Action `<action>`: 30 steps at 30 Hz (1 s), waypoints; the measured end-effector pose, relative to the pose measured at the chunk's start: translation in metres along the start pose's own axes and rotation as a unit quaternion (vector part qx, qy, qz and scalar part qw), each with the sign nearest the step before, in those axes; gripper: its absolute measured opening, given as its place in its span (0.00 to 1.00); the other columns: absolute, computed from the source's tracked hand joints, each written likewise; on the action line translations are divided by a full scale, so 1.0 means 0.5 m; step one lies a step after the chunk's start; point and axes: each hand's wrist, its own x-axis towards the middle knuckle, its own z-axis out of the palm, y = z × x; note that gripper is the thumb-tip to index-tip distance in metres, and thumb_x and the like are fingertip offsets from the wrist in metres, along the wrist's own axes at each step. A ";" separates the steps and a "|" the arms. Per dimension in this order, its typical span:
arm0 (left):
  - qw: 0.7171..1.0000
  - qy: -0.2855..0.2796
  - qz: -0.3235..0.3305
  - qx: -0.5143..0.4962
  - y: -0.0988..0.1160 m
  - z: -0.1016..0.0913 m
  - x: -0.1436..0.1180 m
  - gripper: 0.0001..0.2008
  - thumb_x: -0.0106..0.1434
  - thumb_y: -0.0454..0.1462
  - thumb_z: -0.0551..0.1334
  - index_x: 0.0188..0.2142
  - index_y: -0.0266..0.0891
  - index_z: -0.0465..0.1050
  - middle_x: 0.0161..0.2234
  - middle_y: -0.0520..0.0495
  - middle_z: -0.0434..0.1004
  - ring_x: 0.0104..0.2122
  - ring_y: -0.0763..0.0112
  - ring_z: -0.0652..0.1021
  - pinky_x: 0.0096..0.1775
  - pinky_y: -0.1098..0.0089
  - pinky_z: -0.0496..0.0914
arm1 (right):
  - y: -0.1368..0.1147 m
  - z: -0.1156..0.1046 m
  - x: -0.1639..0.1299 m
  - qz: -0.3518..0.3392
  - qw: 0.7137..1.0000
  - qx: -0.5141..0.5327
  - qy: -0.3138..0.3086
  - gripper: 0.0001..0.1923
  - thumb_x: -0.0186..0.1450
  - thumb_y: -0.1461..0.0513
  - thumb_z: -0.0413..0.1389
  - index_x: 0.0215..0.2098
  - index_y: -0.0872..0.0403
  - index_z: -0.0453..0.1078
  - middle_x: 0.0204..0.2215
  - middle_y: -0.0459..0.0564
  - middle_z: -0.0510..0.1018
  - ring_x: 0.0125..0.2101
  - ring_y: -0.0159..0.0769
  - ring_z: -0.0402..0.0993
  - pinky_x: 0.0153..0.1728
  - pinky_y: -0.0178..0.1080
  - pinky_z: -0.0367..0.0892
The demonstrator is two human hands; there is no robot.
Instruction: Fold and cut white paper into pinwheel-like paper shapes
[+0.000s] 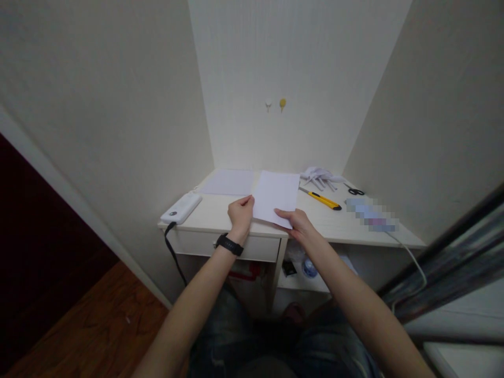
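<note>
A white sheet of paper [276, 195] is held up over the front of the white desk [220, 210]. My left hand [240, 211], with a black watch on its wrist, is closed at the sheet's left edge, thumb and fingertips pinched together there. At the lower right corner my right hand [298, 222] grips the sheet, thumb on top and fingers underneath. Another pale sheet [227, 181] lies flat at the back left of the desk. Just right of the held paper rests a yellow utility knife [323, 200].
Crumpled white gloves or cloth [321, 177] and black-handled scissors [356, 191] lie at the back right. A blurred-out item [372, 215] with a white cable is on the right. A white power bank-like device [181, 208] sits at the left edge. Walls enclose the desk.
</note>
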 end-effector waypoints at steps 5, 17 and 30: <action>0.999 0.010 -0.012 0.036 -0.031 0.004 0.001 0.09 0.58 0.35 0.67 0.38 0.32 0.82 0.38 0.38 0.84 0.40 0.60 0.82 0.46 0.64 0.74 | -0.018 -0.021 -0.008 0.026 0.996 -0.080 0.023 0.11 0.53 0.71 0.64 0.33 0.54 0.72 0.34 0.51 0.81 0.31 0.37 0.79 0.33 0.41 0.80; 0.992 0.006 -0.038 0.123 -0.045 0.004 0.005 0.11 0.58 0.37 0.65 0.38 0.33 0.82 0.39 0.35 0.83 0.41 0.57 0.82 0.45 0.64 0.73 | -0.051 -0.034 -0.023 0.073 0.979 -0.189 0.024 0.07 0.60 0.71 0.63 0.31 0.60 0.68 0.17 0.46 0.74 0.16 0.33 0.74 0.18 0.32 0.74; 0.975 -0.044 -0.029 0.216 -0.021 0.000 -0.001 0.10 0.58 0.35 0.64 0.35 0.35 0.83 0.38 0.35 0.83 0.43 0.54 0.82 0.45 0.64 0.71 | -0.055 -0.055 -0.034 0.114 0.971 -0.212 0.007 0.15 0.55 0.76 0.62 0.22 0.55 0.64 0.14 0.46 0.74 0.15 0.31 0.72 0.19 0.30 0.73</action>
